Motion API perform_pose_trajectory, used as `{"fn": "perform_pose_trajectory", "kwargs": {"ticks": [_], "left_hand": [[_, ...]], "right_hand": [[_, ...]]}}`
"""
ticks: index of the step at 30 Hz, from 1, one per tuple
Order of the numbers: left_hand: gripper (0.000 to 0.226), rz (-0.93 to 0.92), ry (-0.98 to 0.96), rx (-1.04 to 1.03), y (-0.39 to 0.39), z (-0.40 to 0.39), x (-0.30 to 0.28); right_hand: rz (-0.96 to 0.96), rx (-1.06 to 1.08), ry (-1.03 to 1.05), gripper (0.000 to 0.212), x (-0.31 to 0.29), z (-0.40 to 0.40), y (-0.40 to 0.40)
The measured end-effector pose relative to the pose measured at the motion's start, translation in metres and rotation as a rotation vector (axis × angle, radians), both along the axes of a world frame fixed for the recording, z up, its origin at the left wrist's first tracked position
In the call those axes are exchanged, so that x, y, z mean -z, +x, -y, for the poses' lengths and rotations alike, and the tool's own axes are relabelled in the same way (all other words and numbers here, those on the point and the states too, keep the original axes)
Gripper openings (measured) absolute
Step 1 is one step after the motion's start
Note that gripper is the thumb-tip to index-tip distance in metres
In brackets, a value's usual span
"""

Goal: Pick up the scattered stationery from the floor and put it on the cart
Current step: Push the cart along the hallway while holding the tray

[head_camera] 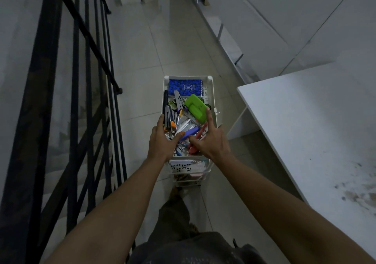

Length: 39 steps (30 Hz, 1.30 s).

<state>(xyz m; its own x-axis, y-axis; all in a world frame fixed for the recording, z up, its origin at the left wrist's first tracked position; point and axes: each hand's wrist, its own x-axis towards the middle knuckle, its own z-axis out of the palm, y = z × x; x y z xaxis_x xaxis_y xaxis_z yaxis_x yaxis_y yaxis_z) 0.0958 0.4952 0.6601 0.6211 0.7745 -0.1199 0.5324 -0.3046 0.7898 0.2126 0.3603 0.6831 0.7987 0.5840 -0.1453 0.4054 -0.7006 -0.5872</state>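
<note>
A long black railing is running down one side, with stairs dropping away behind it. A big white table is sitting on the other side. Between them the pale tiled floor is stretching away, and no stationery is showing on the part of it in view.

The white cart is standing in the middle of the floor, right in front of the person. Its top tray is looking very full. A lower shelf is peeking out under it with more things inside, but those are too dim to name.

Both arms are reaching forward. The left hand is resting on the near left part of the pile, fingers spread wide, not holding anything that can be seen. The right hand is lying spread open too, with one long finger touching the green stapler. It is pressing or sorting, not gripping, as far as can be told.

A blue notebook is lying flat at the far end of the tray. A purple pen is sticking out between the two hands, among the pile of pens and metal clips.

The tray is heaped high, so a hard push may be sending pens over the low rim. Anything falling left may be rolling under the railing and down the stairs. The cart may also be rolling away if leaned on.
</note>
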Motion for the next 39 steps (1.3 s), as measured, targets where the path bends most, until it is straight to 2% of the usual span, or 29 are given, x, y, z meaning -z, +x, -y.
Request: {"fn": "perform_pose_trajectory", "kwargs": {"ticks": [16, 39], "left_hand": [[0.093, 0.008, -0.018, 0.138, 0.068, -0.052, 0.002], [0.084, 0.088, -0.085, 0.135, 0.128, -0.083, -0.004]], "right_hand": [[-0.013, 0.154, 0.01, 0.116, 0.004, -0.038, 0.049], [-0.011, 0.215, 0.021, 0.115, 0.003, -0.068, 0.098]]}}
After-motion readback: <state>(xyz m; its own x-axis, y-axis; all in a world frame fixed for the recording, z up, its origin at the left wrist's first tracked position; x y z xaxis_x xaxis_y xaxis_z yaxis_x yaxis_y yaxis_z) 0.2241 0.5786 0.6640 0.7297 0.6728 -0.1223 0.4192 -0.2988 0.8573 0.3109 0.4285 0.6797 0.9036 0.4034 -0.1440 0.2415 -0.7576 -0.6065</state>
